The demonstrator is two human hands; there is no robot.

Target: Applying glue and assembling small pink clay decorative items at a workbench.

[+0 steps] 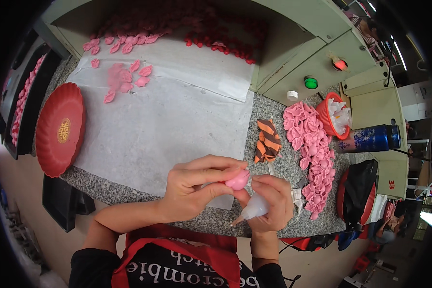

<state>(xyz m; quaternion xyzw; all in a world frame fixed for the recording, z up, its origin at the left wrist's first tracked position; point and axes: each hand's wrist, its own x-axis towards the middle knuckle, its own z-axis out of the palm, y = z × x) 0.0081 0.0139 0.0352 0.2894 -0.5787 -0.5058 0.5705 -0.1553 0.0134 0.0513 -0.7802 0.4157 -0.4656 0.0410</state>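
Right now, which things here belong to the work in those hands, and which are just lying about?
Likely part of the work:
- pink piece, in the left hand
- squeeze bottle, in the right hand
- heaped pink pieces
- white sheet

Probably just lying about:
- blue bottle
- orange-and-brown striped bundle
- red scalloped tray

At 9 o'clock, the dish (51, 128) is red with a gold emblem (64, 130); at 3, the bundle (268, 140) is striped orange and brown. At 5, the lump (238, 181) is pink, the bottle (257, 205) whitish.
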